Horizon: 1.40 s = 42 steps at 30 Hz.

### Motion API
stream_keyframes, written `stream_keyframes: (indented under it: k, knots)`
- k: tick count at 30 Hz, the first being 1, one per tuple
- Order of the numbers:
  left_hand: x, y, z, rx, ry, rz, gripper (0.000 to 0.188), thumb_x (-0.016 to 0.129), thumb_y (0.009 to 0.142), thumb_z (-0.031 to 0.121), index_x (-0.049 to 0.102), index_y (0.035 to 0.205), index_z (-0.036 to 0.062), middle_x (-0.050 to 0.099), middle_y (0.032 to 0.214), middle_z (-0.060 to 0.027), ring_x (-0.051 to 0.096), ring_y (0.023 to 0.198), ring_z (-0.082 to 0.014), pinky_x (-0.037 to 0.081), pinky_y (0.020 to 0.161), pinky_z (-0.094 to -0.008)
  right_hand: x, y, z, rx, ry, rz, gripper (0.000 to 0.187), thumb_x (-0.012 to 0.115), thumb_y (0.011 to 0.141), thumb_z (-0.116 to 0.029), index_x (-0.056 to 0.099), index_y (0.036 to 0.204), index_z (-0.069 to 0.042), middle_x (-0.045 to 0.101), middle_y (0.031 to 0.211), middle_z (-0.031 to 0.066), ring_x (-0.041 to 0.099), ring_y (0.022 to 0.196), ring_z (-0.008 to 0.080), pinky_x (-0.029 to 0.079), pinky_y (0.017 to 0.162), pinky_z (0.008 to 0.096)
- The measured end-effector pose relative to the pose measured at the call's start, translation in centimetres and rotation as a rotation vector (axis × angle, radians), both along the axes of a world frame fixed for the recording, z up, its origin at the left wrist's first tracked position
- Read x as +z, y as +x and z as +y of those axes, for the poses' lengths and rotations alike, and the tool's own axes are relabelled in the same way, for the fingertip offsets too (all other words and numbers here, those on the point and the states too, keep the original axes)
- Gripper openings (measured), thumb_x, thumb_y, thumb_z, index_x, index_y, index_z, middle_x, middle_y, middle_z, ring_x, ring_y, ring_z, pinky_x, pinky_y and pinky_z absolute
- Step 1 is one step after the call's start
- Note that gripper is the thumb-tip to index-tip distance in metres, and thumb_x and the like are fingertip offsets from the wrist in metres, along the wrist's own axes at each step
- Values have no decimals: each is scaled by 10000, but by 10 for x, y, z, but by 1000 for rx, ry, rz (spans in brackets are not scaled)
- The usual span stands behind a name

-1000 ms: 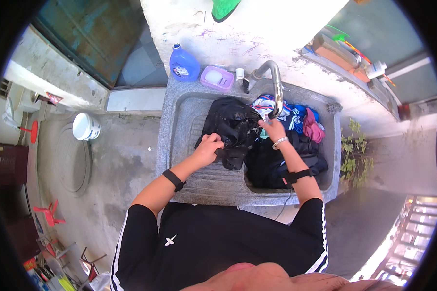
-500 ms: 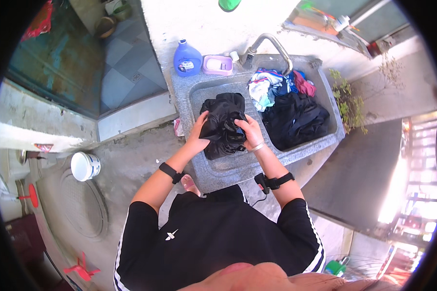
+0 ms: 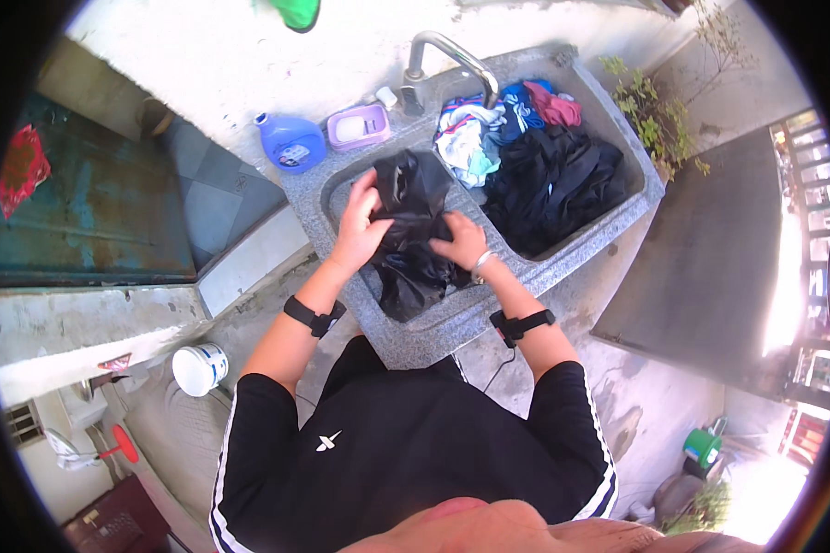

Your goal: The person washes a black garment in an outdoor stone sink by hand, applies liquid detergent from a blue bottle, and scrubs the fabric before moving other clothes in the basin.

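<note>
A wet-looking black garment (image 3: 411, 198) lies bunched in the left basin of a grey stone sink (image 3: 415, 348), stretching from the basin's far side to its near rim. My left hand (image 3: 360, 226) is at its left side, thumb and fingers apart, fingertips against the cloth. At its right edge my right hand (image 3: 463, 241) touches the fabric, with thumb and fingers spread and slightly blurred. A pale bracelet (image 3: 480, 265) circles my right wrist. Black straps sit on both forearms.
Dark clothes (image 3: 558, 189) and a light, multicoloured pile (image 3: 468, 138) fill the right basin below a curved metal faucet (image 3: 456, 55). On the back ledge stand a blue-purple detergent bottle (image 3: 291, 146) and a pink soap dish (image 3: 358, 127). A white bucket (image 3: 199, 369) sits on the floor at left.
My view has turned, so the sink appears tilted. Both hands have loosened from gripping the bunched black garment, which now lies longer across the basin.
</note>
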<state>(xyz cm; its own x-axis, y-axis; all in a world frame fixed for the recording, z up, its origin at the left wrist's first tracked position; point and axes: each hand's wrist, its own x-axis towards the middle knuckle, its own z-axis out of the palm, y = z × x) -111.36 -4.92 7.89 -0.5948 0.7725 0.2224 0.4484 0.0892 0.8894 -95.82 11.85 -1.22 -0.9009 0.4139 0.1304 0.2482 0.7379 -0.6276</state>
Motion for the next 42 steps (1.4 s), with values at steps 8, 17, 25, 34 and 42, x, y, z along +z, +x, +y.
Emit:
stream_keyframes:
  k: [8, 17, 25, 34, 42]
  knots:
    - [-58, 45, -52, -367, -423, 726, 296, 669, 633, 98, 591, 914, 50, 501, 985, -117, 458, 1048, -330, 361, 903, -559, 8, 49, 11, -347, -363, 72, 221, 688, 698, -79, 554, 866, -31, 606, 754, 147, 606, 720, 282, 472, 666, 330]
    - [-25, -26, -66, -27, -101, -22, 409, 733, 710, 121, 341, 634, 35, 363, 610, -64, 349, 546, -190, 329, 507, -302, 91, 56, -5, -749, -747, 771, 217, 575, 747, 87, 560, 929, -30, 584, 824, -6, 532, 758, 75, 443, 709, 212]
    - [-34, -74, -106, -68, -41, 96, 433, 707, 745, 190, 505, 1112, 78, 554, 819, -137, 549, 711, -289, 463, 719, -357, 140, 45, -86, -405, -92, 16, 385, 745, 700, -200, 569, 968, 13, 605, 898, 149, 603, 863, 291, 464, 793, 317]
    - [-50, -51, -101, -368, -414, 433, 948, 790, 600, 403, 306, 1400, 245, 117, 1443, -285, 220, 1297, -454, 225, 1022, -579, -14, 49, -124, -742, 316, -246, 579, 749, 636, -293, 531, 1101, -25, 478, 1224, 236, 458, 1124, 406, 363, 962, 450]
    - [-85, -62, -44, -305, -331, 442, 302, 624, 659, 65, 520, 941, 54, 536, 803, -172, 554, 863, -365, 459, 756, -417, 112, -7, -94, -767, -516, 602, 180, 692, 759, -85, 570, 858, 2, 615, 752, 21, 532, 701, 86, 451, 650, 266]
